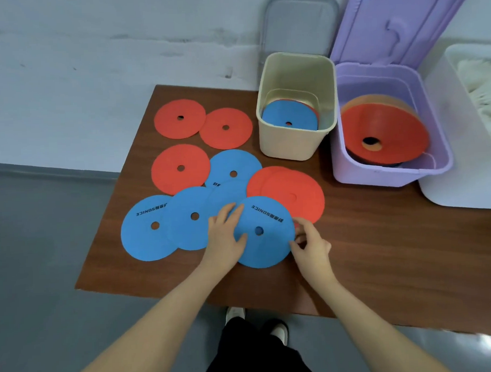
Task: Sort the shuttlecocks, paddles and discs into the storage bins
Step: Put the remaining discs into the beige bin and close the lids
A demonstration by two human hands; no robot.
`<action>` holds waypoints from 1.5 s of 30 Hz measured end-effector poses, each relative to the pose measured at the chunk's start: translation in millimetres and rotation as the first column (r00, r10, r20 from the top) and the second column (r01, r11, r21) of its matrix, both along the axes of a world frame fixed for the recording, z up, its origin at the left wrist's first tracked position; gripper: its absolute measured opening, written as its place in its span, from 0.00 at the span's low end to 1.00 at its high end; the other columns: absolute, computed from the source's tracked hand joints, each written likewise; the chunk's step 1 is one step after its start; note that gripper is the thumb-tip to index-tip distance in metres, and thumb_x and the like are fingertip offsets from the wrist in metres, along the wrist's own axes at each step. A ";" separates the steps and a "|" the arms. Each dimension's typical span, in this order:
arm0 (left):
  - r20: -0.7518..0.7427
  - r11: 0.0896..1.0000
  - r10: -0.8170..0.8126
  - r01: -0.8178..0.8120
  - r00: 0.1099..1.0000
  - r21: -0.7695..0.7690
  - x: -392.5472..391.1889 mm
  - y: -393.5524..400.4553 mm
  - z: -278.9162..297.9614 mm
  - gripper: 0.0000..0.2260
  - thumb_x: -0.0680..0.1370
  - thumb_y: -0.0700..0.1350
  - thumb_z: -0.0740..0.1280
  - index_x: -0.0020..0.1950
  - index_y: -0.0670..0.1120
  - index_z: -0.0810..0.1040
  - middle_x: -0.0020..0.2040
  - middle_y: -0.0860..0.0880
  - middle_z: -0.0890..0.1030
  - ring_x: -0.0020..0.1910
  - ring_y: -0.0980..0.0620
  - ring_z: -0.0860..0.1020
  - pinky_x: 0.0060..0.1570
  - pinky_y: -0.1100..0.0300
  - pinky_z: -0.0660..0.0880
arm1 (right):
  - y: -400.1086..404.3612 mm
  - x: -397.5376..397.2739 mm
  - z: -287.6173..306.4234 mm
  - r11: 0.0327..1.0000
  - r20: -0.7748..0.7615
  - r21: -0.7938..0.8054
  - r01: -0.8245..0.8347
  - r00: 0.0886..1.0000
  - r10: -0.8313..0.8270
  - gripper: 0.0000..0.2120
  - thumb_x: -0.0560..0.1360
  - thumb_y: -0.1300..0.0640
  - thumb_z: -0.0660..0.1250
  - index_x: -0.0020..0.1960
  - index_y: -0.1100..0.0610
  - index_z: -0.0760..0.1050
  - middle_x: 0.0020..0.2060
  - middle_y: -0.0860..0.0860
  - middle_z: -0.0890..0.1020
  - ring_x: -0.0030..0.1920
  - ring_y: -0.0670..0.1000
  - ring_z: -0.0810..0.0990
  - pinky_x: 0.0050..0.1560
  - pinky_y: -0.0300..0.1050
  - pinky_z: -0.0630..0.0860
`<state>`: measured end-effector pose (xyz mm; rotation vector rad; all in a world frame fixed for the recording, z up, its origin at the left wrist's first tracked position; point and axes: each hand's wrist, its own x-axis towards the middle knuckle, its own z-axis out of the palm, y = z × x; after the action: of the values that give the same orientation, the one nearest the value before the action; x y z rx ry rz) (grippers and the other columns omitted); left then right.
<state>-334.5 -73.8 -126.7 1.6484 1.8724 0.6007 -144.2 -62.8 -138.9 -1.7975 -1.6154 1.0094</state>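
Flat blue and red discs with centre holes lie spread over a brown table (382,250). My left hand (225,234) grips the left edge of the nearest blue disc (269,241), thumb on top and fingers along its rim. My right hand (308,245) pinches the same disc at its right edge. Red discs (295,196) lie just behind it, and more blue discs (189,219) overlap to the left. A cream bin (297,144) holds a blue disc on top of others. A purple bin (384,177) holds a stack of red and orange discs.
A white bin (463,176) at the right edge holds white feathery shuttlecocks. The purple bin's lid (394,19) stands open against the wall, with a grey lid (299,23) beside it. Three red discs (179,118) lie at the table's far left. My feet show below the table's front edge.
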 end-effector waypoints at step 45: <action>0.305 1.000 0.002 0.002 0.952 -0.013 4.1 62.9 22.9 0.28 0.75 0.39 0.67 0.73 0.45 0.61 0.68 0.47 0.64 0.68 0.51 0.65 0.62 0.65 0.61 | 39.6 -6.5 30.9 0.982 0.046 0.081 0.172 0.983 -0.176 0.23 0.72 0.62 0.67 0.66 0.53 0.67 0.59 0.48 0.75 0.60 0.49 0.73 0.62 0.45 0.57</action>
<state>-330.4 -10.9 -103.8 1.4522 1.6471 0.7934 -150.7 -23.1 -107.9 -1.8900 -1.4766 0.8167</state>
